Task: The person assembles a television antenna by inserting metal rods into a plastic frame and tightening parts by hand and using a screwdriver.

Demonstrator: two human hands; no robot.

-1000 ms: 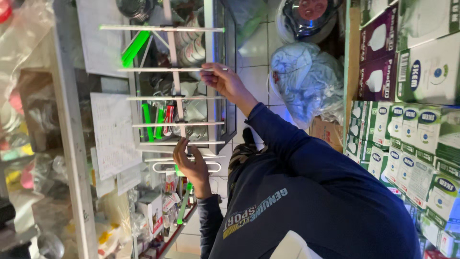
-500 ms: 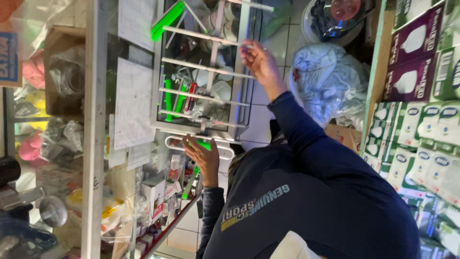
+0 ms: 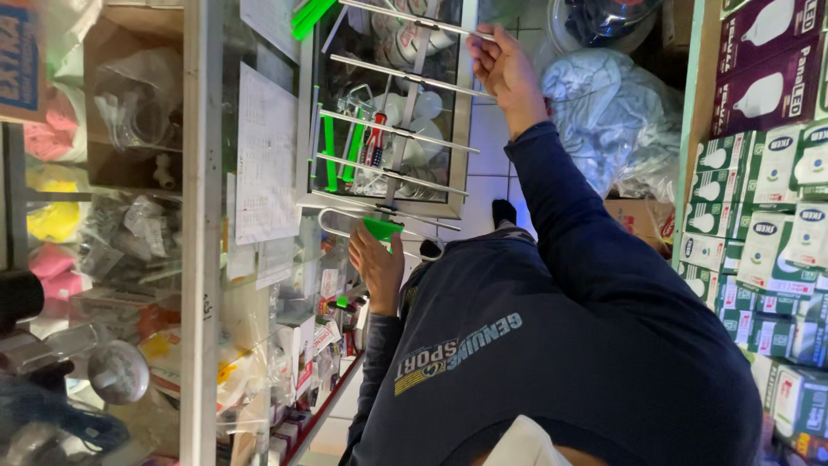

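Note:
I hold a metal aerial (image 3: pixel 398 129) with several thin cross rods and green plastic parts in front of me. My right hand (image 3: pixel 504 65) is stretched out and shut on the tip of one of the far rods. My left hand (image 3: pixel 377 267) is close to my chest and grips the near end, by the wire loop and a green plastic piece (image 3: pixel 382 229). My dark blue sweatshirt (image 3: pixel 552 345) fills the lower right of the view.
A glass display case (image 3: pixel 203 259) packed with bagged and boxed small goods stands at my left, with paper sheets (image 3: pixel 266 164) stuck on it. Stacked light-bulb boxes (image 3: pixel 759 198) line the right. A stuffed plastic bag (image 3: pixel 604 112) lies on the tiled floor beyond my shoe (image 3: pixel 503 211).
The aerial and both hands now sit higher and further right in view, and my right arm is stretched out further. Both grips are unchanged.

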